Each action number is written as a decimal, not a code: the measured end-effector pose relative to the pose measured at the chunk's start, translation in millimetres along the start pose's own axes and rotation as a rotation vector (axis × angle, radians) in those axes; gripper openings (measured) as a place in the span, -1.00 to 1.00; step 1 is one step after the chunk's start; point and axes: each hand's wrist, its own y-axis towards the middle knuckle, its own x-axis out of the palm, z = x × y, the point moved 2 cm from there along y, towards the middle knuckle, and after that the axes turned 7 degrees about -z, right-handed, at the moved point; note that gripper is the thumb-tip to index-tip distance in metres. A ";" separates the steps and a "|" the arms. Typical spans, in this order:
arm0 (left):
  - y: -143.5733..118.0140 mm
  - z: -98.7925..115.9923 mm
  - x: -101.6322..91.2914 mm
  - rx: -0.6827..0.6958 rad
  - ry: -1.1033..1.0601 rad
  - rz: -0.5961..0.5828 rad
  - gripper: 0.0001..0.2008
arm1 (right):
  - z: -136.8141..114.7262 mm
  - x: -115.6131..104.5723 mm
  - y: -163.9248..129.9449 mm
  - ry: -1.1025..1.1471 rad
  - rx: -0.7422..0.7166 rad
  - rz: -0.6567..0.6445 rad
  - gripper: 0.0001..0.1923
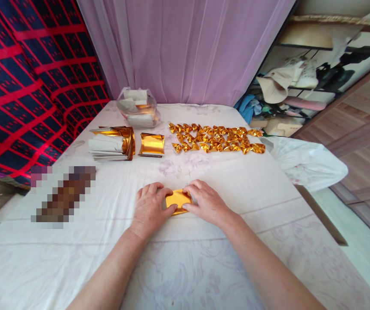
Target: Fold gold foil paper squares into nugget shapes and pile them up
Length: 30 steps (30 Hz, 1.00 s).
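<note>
Bare forearms, seemingly ringless fingers (154, 189)

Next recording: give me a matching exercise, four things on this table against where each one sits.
Things
1. gold sheet
2. folded gold pieces
3. plastic bag
4. paper stack

Places
A. far end of the table, by the curtain
B. between the left hand and right hand
C. left side, beside a loose gold foil
D. in rows right of centre

Pairs: 1-B, 2-D, 3-A, 4-C
</note>
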 end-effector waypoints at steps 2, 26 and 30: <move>-0.5 0.0 -0.2 0.002 0.000 -0.014 -0.68 | 0.4 0.2 -0.9 -0.002 -0.012 0.005 -0.72; -2.9 0.0 -0.9 0.028 0.016 -0.040 -0.59 | -3.2 -0.3 -2.9 -0.056 -0.014 0.011 -0.56; -3.0 -0.3 -0.6 0.029 0.023 -0.047 -0.57 | 0.6 -2.6 -4.1 -0.040 -0.045 -0.028 -0.52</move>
